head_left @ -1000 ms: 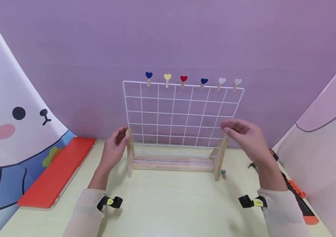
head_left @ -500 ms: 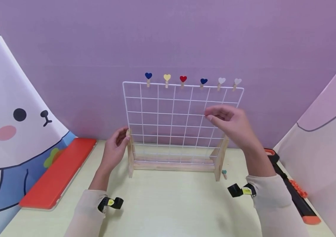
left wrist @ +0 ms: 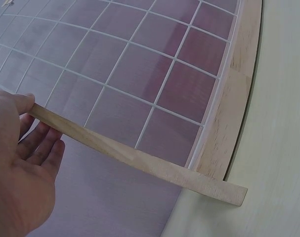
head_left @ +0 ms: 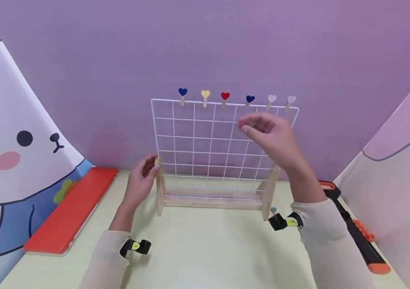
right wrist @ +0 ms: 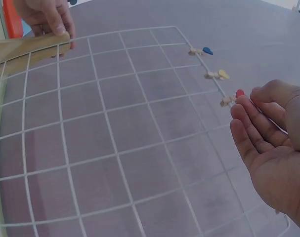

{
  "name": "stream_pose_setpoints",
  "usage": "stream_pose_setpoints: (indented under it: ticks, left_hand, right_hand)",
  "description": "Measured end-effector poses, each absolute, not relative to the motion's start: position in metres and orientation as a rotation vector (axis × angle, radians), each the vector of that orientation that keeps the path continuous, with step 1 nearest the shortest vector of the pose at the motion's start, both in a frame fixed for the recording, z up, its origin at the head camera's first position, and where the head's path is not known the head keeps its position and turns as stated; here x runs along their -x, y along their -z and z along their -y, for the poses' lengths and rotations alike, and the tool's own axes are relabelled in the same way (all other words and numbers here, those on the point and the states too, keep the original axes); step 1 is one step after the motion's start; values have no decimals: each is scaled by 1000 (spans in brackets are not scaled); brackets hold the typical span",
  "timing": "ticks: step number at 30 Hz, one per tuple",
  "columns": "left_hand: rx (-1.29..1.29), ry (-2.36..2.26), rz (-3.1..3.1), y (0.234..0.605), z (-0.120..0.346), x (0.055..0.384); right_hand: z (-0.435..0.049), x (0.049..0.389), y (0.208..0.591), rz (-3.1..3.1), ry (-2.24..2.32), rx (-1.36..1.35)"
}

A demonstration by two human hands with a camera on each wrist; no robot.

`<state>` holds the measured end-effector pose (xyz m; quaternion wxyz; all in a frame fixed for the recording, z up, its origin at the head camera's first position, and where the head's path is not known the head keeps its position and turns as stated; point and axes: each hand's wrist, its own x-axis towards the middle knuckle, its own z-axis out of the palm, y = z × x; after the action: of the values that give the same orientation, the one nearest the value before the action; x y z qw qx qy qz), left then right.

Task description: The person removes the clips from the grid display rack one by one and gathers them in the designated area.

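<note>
A booth-like nook, from its purple backdrop (head_left: 205, 52), cartoon-printed side panels (head_left: 6, 108) and pale table (head_left: 197, 253).

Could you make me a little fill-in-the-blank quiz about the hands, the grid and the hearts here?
1. The left hand grips the upper end of an upright made of ____.
2. In the head view, the top wire of the white grid carries ____ heart-topped clips.
3. Between the leftmost blue heart and the red heart is a heart coloured ____.
4. The hand nearer that top wire is the person's ____ hand.

Missing words: wood; six; yellow; right.
</note>
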<state>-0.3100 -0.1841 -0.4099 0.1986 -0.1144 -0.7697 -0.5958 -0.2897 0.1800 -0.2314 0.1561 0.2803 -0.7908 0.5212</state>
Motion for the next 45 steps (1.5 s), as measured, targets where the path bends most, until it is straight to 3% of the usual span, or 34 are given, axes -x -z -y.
stream_pose_setpoints:
  ticks: [45]
  left_hand:
    - [319,1687,2127,410,183,309]
  right_hand:
    - [-78,313,140,2135,-1629,-907]
